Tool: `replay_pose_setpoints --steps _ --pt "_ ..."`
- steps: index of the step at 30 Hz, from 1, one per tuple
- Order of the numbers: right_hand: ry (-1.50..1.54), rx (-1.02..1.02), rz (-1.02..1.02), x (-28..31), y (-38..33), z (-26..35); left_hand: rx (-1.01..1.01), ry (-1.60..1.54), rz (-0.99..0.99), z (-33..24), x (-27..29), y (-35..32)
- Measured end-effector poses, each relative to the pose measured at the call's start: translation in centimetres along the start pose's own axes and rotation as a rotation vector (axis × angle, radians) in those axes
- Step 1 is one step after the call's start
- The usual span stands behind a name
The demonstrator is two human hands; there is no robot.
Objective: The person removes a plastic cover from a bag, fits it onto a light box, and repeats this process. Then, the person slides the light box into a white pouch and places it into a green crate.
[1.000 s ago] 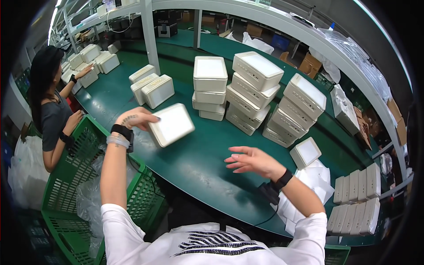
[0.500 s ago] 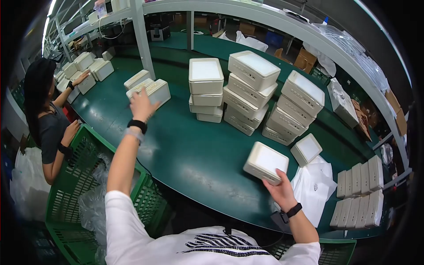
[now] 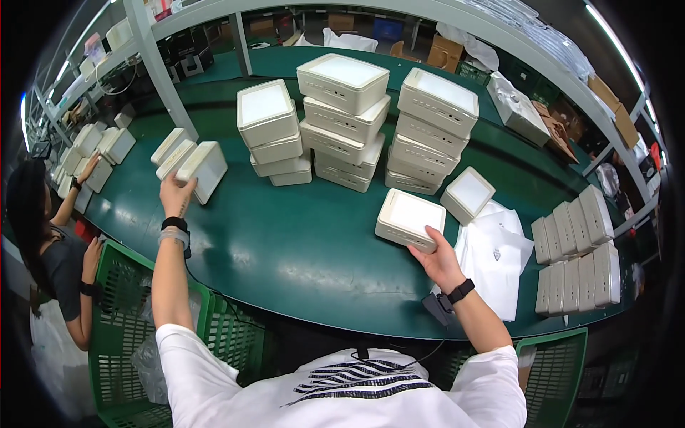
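My right hand [image 3: 439, 258] is closed on the near corner of a cream plastic device box [image 3: 412, 220] with a white top panel and small ports along its side. It is held above the green table, near its front edge. On the left, the fingers of my left hand [image 3: 177, 194] grip the near end of another cream device box [image 3: 207, 171], which stands on its narrow side. Two similar boxes stand beside that one. Right of my right hand, a single device box [image 3: 469, 194] leans by a white plastic bag [image 3: 492, 257].
Three stacks of device boxes [image 3: 344, 82] stand mid-table. Rows of upright boxes [image 3: 578, 278] fill the right end. A green crate [image 3: 118, 342] stands at the left front. A co-worker [image 3: 53, 242] touches boxes at far left. A grey shelf post [image 3: 160, 71] rises behind.
My left hand has come down from above the left boxes onto the near end of one. My right hand still holds its box. The whole view has shifted toward the right.
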State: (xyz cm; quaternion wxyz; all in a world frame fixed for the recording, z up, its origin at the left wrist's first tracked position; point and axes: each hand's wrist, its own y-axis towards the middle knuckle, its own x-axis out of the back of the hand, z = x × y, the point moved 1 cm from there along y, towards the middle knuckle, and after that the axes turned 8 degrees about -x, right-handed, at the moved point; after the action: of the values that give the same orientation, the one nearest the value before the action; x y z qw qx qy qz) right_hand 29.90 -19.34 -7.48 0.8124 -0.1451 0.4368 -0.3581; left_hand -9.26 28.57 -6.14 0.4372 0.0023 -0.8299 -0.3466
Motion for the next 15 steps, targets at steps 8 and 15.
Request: replay_pose_setpoints --steps 8,15 --pt "-0.036 0.046 0.001 3.8 0.1 2.5 0.647 -0.903 0.335 -3.3 10.8 -1.7" --pt "-0.015 -0.001 0.028 4.3 0.6 3.0 0.408 -1.154 0.908 -19.2 2.2 -5.9"
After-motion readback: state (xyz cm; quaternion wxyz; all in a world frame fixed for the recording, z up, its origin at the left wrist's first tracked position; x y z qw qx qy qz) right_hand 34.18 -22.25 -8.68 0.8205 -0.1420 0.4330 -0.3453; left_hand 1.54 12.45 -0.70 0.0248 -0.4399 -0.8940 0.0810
